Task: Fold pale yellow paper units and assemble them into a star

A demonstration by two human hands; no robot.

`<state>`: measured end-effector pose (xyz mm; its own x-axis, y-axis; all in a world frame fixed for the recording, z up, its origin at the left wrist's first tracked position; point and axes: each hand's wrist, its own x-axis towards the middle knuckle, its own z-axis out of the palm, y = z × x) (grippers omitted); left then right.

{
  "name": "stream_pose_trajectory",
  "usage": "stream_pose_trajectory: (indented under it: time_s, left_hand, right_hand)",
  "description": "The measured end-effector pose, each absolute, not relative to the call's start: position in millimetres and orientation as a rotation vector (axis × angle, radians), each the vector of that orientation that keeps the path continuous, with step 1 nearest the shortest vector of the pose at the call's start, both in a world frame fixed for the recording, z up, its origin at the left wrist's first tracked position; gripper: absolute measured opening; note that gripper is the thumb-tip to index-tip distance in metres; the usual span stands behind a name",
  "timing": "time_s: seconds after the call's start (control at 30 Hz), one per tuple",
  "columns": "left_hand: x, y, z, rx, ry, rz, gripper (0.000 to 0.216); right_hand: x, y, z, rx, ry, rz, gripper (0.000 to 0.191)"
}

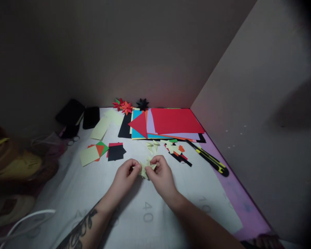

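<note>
My left hand and my right hand meet over the white mat, both pinched on a pale yellow folded paper piece. Its pointed flaps stick up between my fingertips. Just beyond it lie more pale yellow folded bits and a small heap of mixed paper scraps.
A stack of coloured sheets topped with red lies at the back. Three finished paper stars sit behind it. A yellow-black utility knife is at the right, paper squares at the left, and dark pouches and scissors at far left.
</note>
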<state>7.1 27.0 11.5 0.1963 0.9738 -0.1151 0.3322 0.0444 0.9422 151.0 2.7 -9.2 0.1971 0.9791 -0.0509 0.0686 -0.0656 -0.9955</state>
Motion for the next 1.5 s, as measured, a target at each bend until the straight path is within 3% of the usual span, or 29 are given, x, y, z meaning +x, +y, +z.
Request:
stream_pose_trajectory:
  time_s: [1.03, 1.5]
  left_hand:
    - [8.2, 23.8, 8.1, 1.235, 1.248, 0.755, 0.027]
    - [8.6, 24.8, 7.0, 1.289, 1.224, 0.788, 0.022]
  right_hand:
    - [154.7, 8.5, -7.3, -1.21, -0.8, 1.373, 0.028]
    - [151.8, 6.3, -9.5, -1.24, -0.972, 1.391, 0.028]
